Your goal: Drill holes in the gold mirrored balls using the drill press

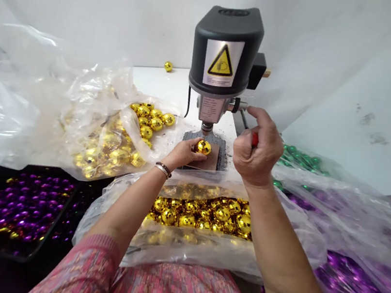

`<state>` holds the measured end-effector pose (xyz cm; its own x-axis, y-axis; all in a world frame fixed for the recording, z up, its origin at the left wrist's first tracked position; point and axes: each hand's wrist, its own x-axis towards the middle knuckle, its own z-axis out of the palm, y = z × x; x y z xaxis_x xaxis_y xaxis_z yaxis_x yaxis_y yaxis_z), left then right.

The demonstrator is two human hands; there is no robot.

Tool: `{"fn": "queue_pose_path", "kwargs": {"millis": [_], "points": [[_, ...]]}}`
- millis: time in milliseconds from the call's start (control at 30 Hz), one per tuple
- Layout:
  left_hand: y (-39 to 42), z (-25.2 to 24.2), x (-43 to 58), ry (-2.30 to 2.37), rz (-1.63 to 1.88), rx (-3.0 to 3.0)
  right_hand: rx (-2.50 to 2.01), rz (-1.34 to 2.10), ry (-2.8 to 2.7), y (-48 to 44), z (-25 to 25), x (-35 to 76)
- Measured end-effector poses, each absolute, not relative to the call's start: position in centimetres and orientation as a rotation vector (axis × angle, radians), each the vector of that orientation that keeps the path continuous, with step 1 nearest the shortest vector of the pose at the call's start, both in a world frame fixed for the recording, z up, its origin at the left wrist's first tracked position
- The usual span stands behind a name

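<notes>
Left hand (182, 153) pinching a shiny gold bauble (203, 147) against the pad (208, 162), dead under the bench drill's chuck (206, 128); right hand (258, 148) curled round a red lever grip (254, 139). Sketchy part: too much lever pressure or a slip = crushed shell, nicked fingers.

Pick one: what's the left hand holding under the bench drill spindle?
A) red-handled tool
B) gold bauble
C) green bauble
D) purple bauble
B. The left hand holds a shiny gold bauble just under the spindle of the bench drill.
</notes>
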<state>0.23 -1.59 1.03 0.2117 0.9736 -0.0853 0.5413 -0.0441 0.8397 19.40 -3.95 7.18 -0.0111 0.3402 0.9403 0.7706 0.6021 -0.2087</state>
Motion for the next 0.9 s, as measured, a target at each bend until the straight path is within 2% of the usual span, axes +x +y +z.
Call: {"fn": "queue_pose_path", "kwargs": {"millis": [200,433,733,900], "points": [[-1.4,0.6,0.0,1.447,0.683,1.684,-0.926,-0.545,-1.578,-3.9,6.6,19.4],[-1.5,-0.2,-0.3,1.334,0.754,1.652,-0.942,-0.447,-1.552,-4.0,4.9,19.1],[-2.6,-0.5,-0.8,1.310,0.816,1.590,-1.081,0.063,-1.321,-1.2,15.4,18.0],[-6.2,1.7,-3.4,1.122,0.631,1.723,-1.043,0.121,-1.310,-0.8,15.9,18.1]]}}
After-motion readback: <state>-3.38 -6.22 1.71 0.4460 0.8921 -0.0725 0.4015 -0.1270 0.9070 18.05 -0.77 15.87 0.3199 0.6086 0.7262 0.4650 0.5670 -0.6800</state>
